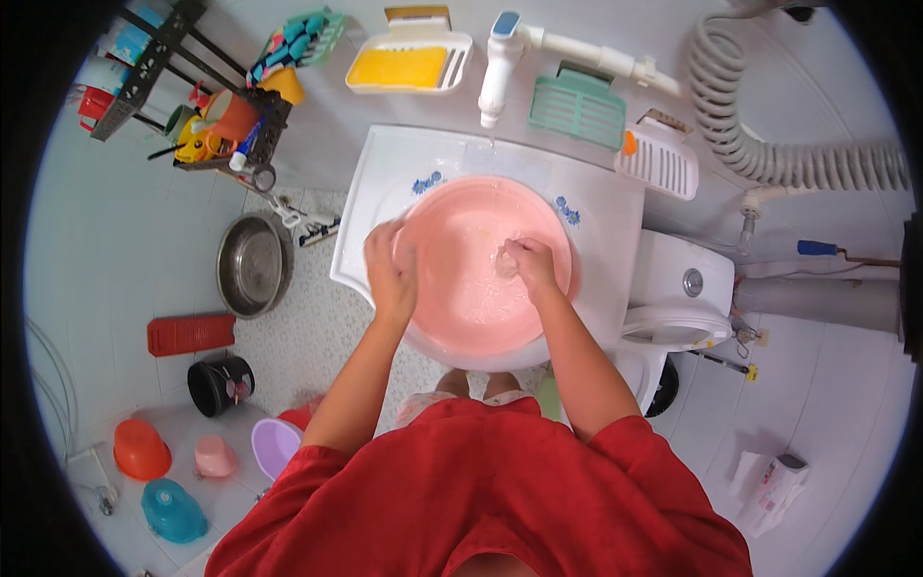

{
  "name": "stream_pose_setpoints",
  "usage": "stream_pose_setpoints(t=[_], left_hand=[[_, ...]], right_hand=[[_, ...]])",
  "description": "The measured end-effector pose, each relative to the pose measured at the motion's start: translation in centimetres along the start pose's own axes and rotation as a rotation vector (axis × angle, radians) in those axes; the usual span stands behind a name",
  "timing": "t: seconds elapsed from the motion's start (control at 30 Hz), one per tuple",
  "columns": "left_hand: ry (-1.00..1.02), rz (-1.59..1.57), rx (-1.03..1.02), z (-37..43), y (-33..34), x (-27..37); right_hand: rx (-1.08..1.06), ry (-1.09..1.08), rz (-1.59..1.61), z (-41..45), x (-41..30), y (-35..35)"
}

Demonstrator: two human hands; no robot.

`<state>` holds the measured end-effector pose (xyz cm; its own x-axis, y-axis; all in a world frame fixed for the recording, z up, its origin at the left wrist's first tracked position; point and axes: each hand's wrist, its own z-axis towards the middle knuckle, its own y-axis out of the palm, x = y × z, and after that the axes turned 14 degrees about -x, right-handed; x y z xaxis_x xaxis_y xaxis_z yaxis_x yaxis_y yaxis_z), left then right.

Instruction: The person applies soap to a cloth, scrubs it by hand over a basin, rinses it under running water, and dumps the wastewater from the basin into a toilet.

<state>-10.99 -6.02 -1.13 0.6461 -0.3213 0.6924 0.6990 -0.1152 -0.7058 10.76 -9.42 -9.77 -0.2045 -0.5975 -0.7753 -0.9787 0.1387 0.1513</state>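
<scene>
A round pink plastic basin (461, 328) sits in the white washbasin with blue flower prints, holding some shallow water. My right hand (533, 268) is over the inside of the basin, its fingers closed on a small pale, translucent item (506, 263); what it is cannot be made out. Ripples and glints show on the water around it. Over the basin's left rim is my left hand (389, 274), blurred, its thumb apart from the fingers and nothing visible in it. Above the basin's far side, a white tap (494, 79) points down, with a thin trickle below its spout.
Wall soap racks hold a yellow sponge or cloth (400, 67) and sit beside a green rack (577, 108). A toilet (681, 278) stands right. Left are a black shelf (155, 68), a metal basin (252, 267), a red washboard (191, 335) and a black bucket (220, 386).
</scene>
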Motion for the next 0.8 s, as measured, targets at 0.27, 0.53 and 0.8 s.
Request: stream_pose_setpoints(t=[0.27, 0.53, 0.8], left_hand=[[-0.553, -0.345, -0.180, -4.0, 2.1, -5.4], [-0.153, -0.171, 0.053, -3.9, 4.6, -6.2], [-0.327, -0.282, -0.065, -4.8, 2.6, -6.0]], right_hand=[[0.184, -0.492, -1.319, 0.5, 9.1, -1.3], [-0.069, 0.020, -1.245, -1.6, 13.6, 8.7], [-0.301, 0.252, -1.068, -2.2, 1.6, 15.6]])
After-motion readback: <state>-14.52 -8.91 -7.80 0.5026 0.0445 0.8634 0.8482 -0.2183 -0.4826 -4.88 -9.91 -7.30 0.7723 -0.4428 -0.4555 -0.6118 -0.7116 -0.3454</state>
